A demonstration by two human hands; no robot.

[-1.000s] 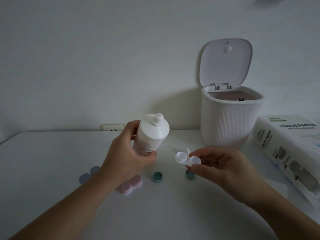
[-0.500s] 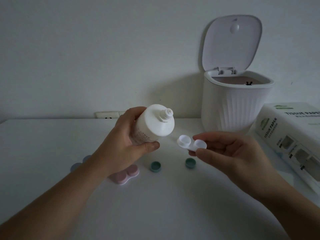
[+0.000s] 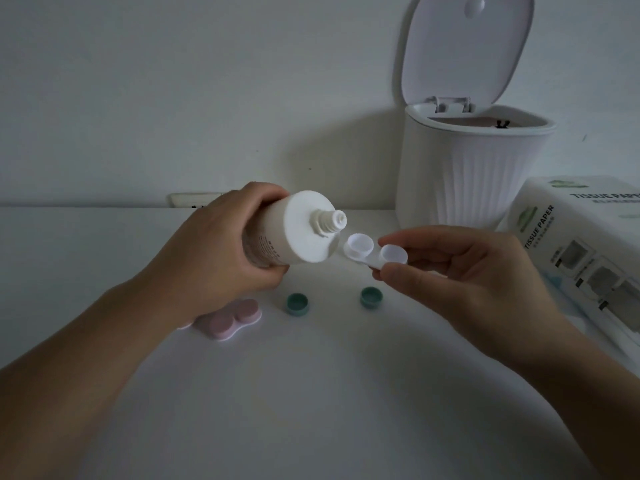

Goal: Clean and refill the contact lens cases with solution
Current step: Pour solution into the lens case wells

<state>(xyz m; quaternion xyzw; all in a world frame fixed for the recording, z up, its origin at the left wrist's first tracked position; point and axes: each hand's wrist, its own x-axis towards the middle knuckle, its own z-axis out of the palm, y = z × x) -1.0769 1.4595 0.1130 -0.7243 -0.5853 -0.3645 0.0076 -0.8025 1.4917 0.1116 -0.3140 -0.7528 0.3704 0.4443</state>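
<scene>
My left hand grips a white solution bottle, uncapped and tipped to the right, so its nozzle sits just above and left of the open white lens case. My right hand pinches that case at its right end, above the table. Two green caps lie on the table below the hands. A pink lens case with its caps on lies under my left wrist, partly hidden.
A small white ribbed bin with its lid up stands at the back right. A white tissue paper pack lies along the right edge. A wall socket sits behind my left hand. The white table runs forward.
The bottle has tilted further to the right and its nozzle has come close to the white case's left well. The view has dipped, so the bin stands higher in frame.
</scene>
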